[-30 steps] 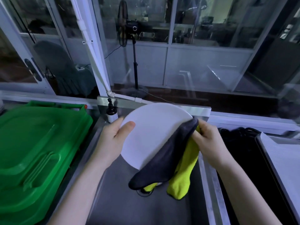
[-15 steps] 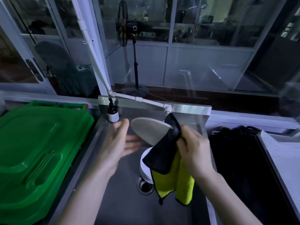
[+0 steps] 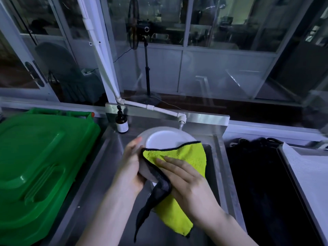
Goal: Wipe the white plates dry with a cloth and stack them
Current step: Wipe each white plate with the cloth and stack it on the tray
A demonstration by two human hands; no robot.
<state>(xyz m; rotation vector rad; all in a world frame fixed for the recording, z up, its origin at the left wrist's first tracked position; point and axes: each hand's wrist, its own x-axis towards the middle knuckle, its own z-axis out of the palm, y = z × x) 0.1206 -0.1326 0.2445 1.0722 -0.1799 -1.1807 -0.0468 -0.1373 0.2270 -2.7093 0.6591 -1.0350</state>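
The plate (image 3: 163,140) is held up over the sink (image 3: 156,237), tilted so that its face is toward the person, not lying on anything. The tilt probably lets the wiping hand reach it and lets drips fall into the basin rather than onto the desk (image 3: 92,183).

The left hand (image 3: 133,167) takes the plate at its 8 o'clock rim. The fingers are curled round the edge, so this grip is clenched on the plate and serves as the anchor. Holding by the rim leaves nearly the whole face free for wiping.

The cloth (image 3: 191,153), yellow on one side and dark grey on the other, is draped over the plate's lower half from 4 to 8 o'clock, and its loose tail hangs toward 6 o'clock. The right hand (image 3: 188,181) lies flat on the cloth with straight fingers (image 3: 166,161) pointing to 10 o'clock. This grip is released and only presses, most likely because a spread palm pushes more cloth against the surface than a pinch would.

The upper part of the plate, toward 12 o'clock, is uncovered. I judge that drying is under way and stacking is not yet started.

A brown bottle (image 3: 122,122) stands at 10 o'clock from the plate, and the tap (image 3: 182,119) at 1 o'clock. A green lid (image 3: 40,157) lies well apart at 9 o'clock.
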